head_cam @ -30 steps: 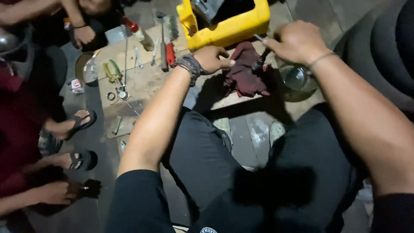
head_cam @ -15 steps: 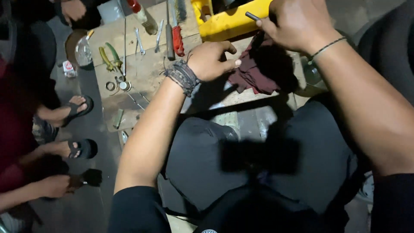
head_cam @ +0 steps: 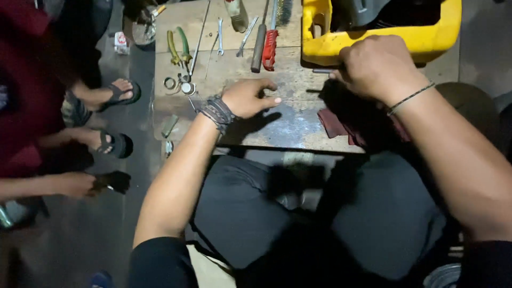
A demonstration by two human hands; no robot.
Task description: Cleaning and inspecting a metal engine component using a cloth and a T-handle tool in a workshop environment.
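My left hand (head_cam: 248,97) rests on the tabletop (head_cam: 288,125), its fingers loosely curled around nothing. My right hand (head_cam: 377,66) has its fingers clenched on a thin dark metal rod (head_cam: 323,70), held just before the yellow toolbox (head_cam: 373,40) and above the dark red rag (head_cam: 341,124).
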